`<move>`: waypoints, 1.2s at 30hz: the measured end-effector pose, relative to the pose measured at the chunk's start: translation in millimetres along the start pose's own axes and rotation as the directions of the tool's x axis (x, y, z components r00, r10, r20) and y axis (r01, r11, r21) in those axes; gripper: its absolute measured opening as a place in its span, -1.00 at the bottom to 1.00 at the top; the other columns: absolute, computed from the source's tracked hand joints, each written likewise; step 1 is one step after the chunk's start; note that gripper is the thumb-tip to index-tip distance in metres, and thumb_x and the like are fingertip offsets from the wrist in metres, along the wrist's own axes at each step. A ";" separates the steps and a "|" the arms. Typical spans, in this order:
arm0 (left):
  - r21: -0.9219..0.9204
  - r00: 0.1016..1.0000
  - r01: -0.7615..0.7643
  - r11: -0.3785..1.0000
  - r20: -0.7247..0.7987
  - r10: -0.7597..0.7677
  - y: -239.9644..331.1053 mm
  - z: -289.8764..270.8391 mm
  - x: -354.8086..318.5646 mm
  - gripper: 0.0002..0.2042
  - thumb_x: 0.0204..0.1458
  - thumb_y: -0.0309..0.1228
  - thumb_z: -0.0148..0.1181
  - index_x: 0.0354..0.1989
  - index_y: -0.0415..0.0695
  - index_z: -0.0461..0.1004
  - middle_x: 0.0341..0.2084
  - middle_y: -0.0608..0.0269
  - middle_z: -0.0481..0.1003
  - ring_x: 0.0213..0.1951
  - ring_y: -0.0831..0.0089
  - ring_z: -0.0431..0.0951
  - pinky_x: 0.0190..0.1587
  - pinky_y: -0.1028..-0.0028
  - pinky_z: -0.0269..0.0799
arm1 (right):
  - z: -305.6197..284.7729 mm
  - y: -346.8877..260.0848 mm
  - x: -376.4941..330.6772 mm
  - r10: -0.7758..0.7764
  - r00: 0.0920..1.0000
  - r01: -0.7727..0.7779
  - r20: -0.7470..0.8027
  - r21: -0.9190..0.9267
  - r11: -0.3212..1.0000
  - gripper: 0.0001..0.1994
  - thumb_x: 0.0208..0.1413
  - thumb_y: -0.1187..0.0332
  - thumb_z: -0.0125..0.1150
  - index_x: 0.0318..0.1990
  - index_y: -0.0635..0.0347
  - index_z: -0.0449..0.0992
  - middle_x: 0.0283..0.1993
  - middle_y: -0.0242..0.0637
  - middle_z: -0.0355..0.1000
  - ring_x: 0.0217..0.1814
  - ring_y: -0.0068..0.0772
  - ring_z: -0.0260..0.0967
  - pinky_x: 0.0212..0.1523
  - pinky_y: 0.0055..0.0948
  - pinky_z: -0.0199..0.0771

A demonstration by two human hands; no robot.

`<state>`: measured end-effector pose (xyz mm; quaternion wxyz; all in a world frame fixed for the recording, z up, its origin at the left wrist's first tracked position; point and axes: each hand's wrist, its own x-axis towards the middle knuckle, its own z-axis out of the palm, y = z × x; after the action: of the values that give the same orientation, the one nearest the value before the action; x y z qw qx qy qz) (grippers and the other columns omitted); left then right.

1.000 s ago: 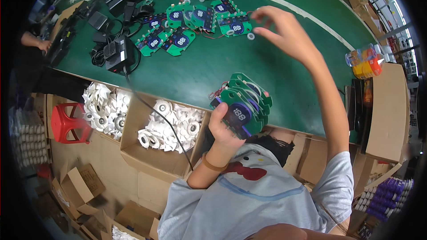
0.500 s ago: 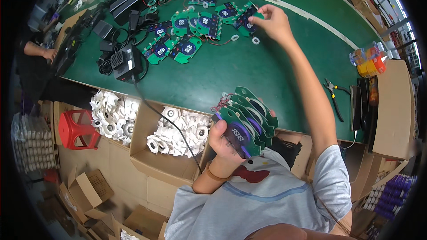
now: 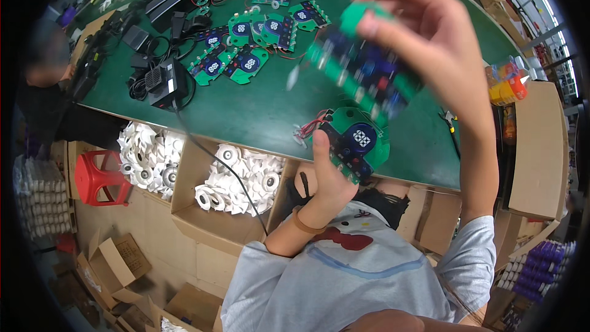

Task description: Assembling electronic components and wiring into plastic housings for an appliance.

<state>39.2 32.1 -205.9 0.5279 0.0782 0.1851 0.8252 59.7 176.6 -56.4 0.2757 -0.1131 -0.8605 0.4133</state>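
My left hand [image 3: 332,178] is closed around a stack of green circuit boards [image 3: 376,147], held over the bench's near edge. The top board faces up with a dark round display, and red wires stick out at its left. Above it, my right hand [image 3: 430,31] pinches another circuit board [image 3: 353,64] by its green edge. This board is tilted and smeared by motion, and a small pale piece [image 3: 293,78] dangles beside it. On the bench to the left lie several loose circuit boards [image 3: 247,64] with dark displays.
A black power adapter [image 3: 166,86] trails a cable across the bench edge. Cardboard boxes [image 3: 212,233] of white fan wheels [image 3: 239,175] stand below. Pliers [image 3: 453,128] and an orange-labelled bottle [image 3: 509,91] lie right. A person [image 3: 46,86] sits far left near a red stool [image 3: 101,178].
My right hand has lifted a circuit board off the bench and brought it nearer, above the stack. My left hand has turned the stack so its top display faces up.
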 end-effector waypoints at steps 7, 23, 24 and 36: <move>0.034 0.999 -0.041 0.999 0.013 0.040 -12.2 6.6 -7.4 -0.23 0.00 0.40 -0.27 0.25 0.10 0.07 0.15 0.33 0.22 0.21 0.37 0.23 0.22 0.25 0.18 | 30.3 -8.9 -46.4 0.025 0.990 0.012 0.135 -0.270 0.963 -0.70 -0.12 0.46 0.36 -0.19 0.25 0.45 -0.42 -0.28 0.42 -0.44 -0.55 0.31 -0.44 -0.60 0.32; 0.091 0.996 0.016 0.996 -0.089 -0.008 -11.1 10.0 -9.9 -0.16 -0.10 0.51 -0.42 0.12 0.06 0.15 0.02 0.34 0.26 0.10 0.47 0.30 0.11 0.32 0.27 | 42.8 -5.0 -75.1 0.195 0.976 -0.170 0.098 -0.214 0.962 -0.71 -0.16 0.51 0.35 -0.21 0.27 0.46 -0.30 -0.25 0.48 -0.33 -0.37 0.41 -0.36 -0.52 0.38; 0.026 0.995 -0.009 1.000 -0.095 0.011 -13.0 10.6 -7.8 -0.19 -0.08 0.49 -0.40 0.10 0.05 0.17 0.01 0.33 0.27 0.09 0.47 0.30 0.10 0.33 0.28 | 42.9 -3.7 -74.3 0.043 0.994 -0.001 0.097 -0.397 0.918 -0.69 -0.22 0.51 0.37 -0.23 0.25 0.47 -0.27 -0.27 0.47 -0.29 -0.32 0.40 -0.34 -0.48 0.39; -0.220 0.995 0.078 0.972 0.083 -0.061 8.0 -10.9 -9.2 -0.32 -0.04 0.12 -0.11 0.14 -0.17 0.21 0.06 -0.10 0.27 0.10 0.15 0.33 0.10 0.24 0.32 | 27.1 6.6 -24.3 -0.049 0.991 0.074 0.127 -0.199 0.977 -0.69 -0.22 0.39 0.38 -0.29 0.20 0.42 -0.22 -0.35 0.41 -0.19 -0.42 0.31 -0.17 -0.43 0.30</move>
<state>32.9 18.4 -212.2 0.5686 0.0431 0.0739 0.8181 64.1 152.9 -84.5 0.2227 -0.0886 -0.9165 0.3203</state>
